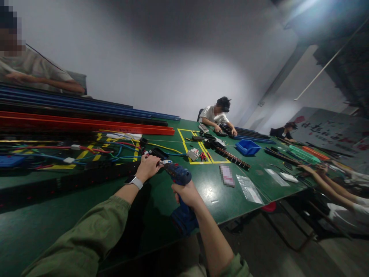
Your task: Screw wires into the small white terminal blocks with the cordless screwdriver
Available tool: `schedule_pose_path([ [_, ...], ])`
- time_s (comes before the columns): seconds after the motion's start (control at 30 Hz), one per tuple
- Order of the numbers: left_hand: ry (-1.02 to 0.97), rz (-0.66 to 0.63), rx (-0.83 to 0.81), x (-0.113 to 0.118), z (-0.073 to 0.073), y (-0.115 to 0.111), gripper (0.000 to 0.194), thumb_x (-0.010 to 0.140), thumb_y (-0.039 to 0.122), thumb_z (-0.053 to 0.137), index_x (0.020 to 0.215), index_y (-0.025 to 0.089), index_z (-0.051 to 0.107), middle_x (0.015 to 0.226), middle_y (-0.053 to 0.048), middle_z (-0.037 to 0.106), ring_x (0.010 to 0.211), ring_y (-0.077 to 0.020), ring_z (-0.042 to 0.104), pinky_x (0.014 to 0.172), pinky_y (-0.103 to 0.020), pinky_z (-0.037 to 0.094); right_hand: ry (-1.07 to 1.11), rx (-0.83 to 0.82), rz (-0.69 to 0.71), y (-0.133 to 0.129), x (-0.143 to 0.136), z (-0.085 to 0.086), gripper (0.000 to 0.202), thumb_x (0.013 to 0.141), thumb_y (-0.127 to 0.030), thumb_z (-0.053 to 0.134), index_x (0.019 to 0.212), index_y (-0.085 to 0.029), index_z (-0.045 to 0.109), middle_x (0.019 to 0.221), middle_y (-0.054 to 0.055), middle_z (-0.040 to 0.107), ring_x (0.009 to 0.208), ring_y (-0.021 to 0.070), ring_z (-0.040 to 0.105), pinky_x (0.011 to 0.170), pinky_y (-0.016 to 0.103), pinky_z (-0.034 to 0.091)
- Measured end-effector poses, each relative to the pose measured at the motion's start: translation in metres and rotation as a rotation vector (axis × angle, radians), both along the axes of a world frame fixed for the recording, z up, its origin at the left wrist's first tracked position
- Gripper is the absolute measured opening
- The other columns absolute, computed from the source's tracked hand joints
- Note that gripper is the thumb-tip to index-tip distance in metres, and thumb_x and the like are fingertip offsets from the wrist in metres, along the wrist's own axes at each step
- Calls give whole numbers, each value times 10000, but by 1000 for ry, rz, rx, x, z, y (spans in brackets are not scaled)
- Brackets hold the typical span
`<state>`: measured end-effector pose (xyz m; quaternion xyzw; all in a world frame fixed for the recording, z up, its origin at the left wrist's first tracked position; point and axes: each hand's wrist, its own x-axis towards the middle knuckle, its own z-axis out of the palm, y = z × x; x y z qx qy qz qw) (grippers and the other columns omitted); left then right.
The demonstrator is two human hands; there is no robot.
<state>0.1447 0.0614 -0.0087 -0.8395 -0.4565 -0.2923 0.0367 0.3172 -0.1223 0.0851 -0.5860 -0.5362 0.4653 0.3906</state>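
My right hand (187, 192) is wrapped round the handle of a blue power drill (179, 174), which points left. The tip of the drill meets a small white and blue part (165, 162) at the fingers of my left hand (148, 168). Those fingers are pressed together at the end of a long black rail (95, 178); what exactly they grip is too small to tell. A black piece (158, 153) lies just behind them. Coloured wires (121, 148) run across the green table (213, 196) near my left hand.
Behind the wires lie red channels (138, 127) and blue rails (86, 105). Further right are a white connector block (193, 154), a blue bin (247, 147), a phone (227, 176) and plastic bags (249, 189). Several people sit around the table.
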Motion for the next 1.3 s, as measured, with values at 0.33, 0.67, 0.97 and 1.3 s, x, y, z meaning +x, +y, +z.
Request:
schedule_pose_path([
  [0.33,-41,-6,10,-1,5,-4,287,868,441,508,865,214,684,887,-98,687,928,-276,576,961,-482,267,-13,-47,-17,-2,-3,8,82,696,-232,558,650,-190,506,388,-67,445,338,107,456,380,205,336],
  [0.67,-50,-5,7,-2,9,-6,261,861,440,543,867,218,679,897,-93,683,941,-274,579,973,-485,272,-23,-144,-50,-2,-5,13,82,679,-252,563,661,-188,515,364,-62,454,341,113,462,400,214,344],
  [0.97,-49,-14,-11,-3,11,-8,245,864,424,543,881,220,678,923,-98,687,957,-282,579,979,-490,265,-21,-136,-25,-3,-6,15,54,680,-230,556,684,-191,518,377,-58,466,352,122,472,404,221,343],
  [1.3,-42,-13,-9,-3,12,-9,254,875,408,522,884,217,689,916,-101,684,956,-275,577,990,-487,256,-6,-24,-18,-6,-9,11,65,693,-234,557,674,-190,515,381,-62,460,339,115,449,394,224,332],
])
